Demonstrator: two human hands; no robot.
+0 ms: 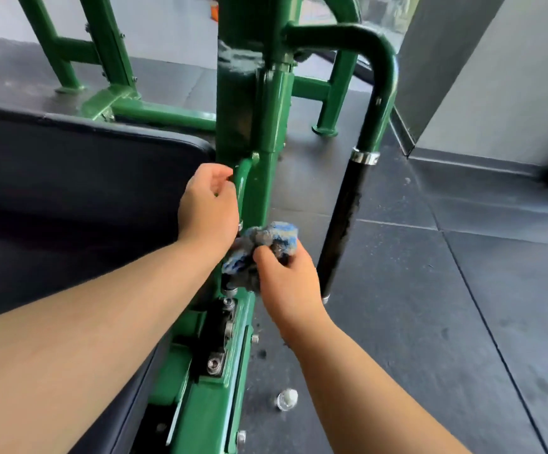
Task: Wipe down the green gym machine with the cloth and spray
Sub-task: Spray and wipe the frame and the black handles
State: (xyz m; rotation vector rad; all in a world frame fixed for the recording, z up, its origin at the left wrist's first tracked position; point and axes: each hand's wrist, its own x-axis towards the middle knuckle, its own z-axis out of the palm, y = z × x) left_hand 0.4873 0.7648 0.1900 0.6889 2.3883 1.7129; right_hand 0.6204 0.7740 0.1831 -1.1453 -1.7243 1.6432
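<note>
Left forearm: nearest the lens, it reaches from the lower left up to the green machine (249, 126).
Left hand (208, 204): its fingers are curled round a thin green lever (244, 185) on the machine's upright post.
Right hand (285, 283): clenched on the bunched cloth (266, 242), just below the left hand.
Cloth: blue and grey, crumpled, held against the foot of the post above the bolted base rail (213, 398).
Pad (69, 178): black upholstery, left of the post.
Side handle (344, 224): a curved green tube with a black grip, hanging to the right of the post.
Small clear bottle (287, 399): white-topped, on the floor (430, 290) beside the base rail, apart from both hands.
Floor: dark rubber tiles.
</note>
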